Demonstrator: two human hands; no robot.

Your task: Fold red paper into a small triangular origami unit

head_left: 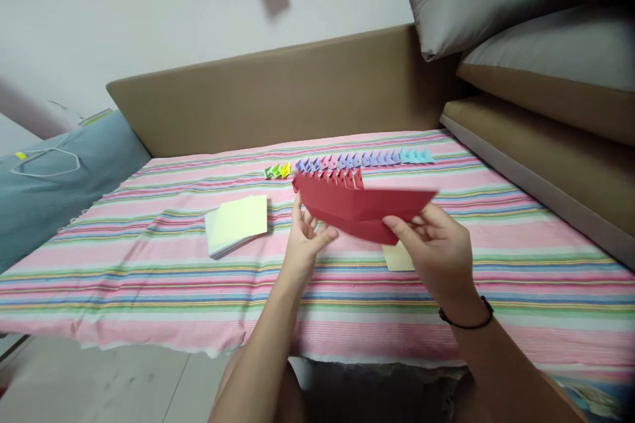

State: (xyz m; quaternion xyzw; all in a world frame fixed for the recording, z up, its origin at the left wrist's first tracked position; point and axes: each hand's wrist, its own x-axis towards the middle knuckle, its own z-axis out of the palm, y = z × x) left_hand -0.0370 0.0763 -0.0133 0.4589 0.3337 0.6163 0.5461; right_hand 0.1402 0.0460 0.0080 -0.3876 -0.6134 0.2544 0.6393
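The left hand [307, 238] and right hand [436, 251] held a folded red paper [364, 208] between them above the striped cloth [149, 258]. The right hand pinched the paper's lower edge with thumb and fingers; the left hand's fingers were loosely curled against its left underside (exact contact could not be told). The paper extended beyond both grips. Behind it lay a row of small folded pieces [347, 162]; left of the left hand sat a stack of pale sheets [237, 225].
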